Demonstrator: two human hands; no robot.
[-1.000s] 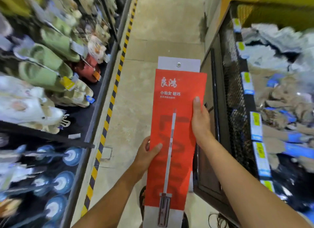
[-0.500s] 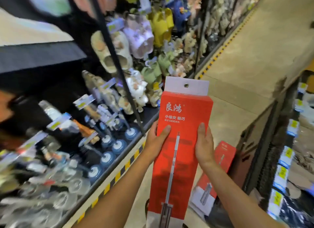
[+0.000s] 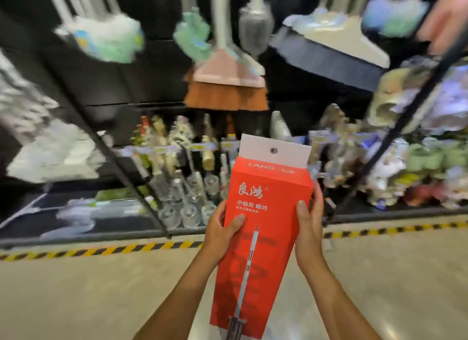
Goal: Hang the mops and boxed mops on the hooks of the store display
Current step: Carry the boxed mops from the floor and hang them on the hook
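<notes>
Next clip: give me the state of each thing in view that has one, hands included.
Box: closed, held upright before the display, not on a hook.
Tab hole: empty, no hook through it.
Left hand: grips the box's left edge, thumb on the front.
Right hand: grips the box's right edge.
Pink broom: head down, handle running up out of frame.
Grey broom: head down, tilted.

Open floor ran along the striped tape at the display's foot. Above the boxed mop, an orange broom and a grey broom hung low, with a narrow gap of dark panel between them. Behind the box, packed brushes crowded the hooks. Slanted black uprights crossed on either side.
</notes>
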